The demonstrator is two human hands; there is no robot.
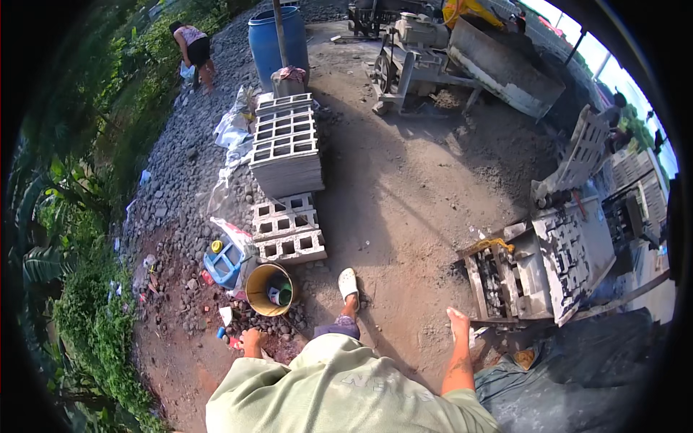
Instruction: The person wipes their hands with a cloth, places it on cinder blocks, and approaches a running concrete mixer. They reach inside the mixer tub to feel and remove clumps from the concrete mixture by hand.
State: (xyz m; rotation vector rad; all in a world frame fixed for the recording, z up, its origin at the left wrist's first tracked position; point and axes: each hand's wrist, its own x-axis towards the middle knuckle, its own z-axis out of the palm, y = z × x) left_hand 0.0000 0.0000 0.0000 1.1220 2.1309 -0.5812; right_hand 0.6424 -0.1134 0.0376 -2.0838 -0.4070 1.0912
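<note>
My left hand (253, 339) hangs low at my left side, above stony ground and scattered litter. Its back shows, but its fingertips are hidden, and no object can be seen in it. Out to the right, my right hand (458, 322) is held away from my body with its fingers stretched and nothing in them. Just ahead of my left hand stands a yellowish bucket (253, 289) with a small container inside. A blue plastic jug (226, 265) with a yellow cap lies beside that bucket. My right hand is nearest to a wooden frame (476, 285) on the right.
Stacked concrete blocks (285, 173) stand ahead on the left, with a blue barrel (278, 36) behind. A motor-driven machine (419, 36) and a metal trough (505, 76) occupy the back. A mould-like metal block machine (570, 252) stands at right. Another person (193, 47) bends over gravel, far left.
</note>
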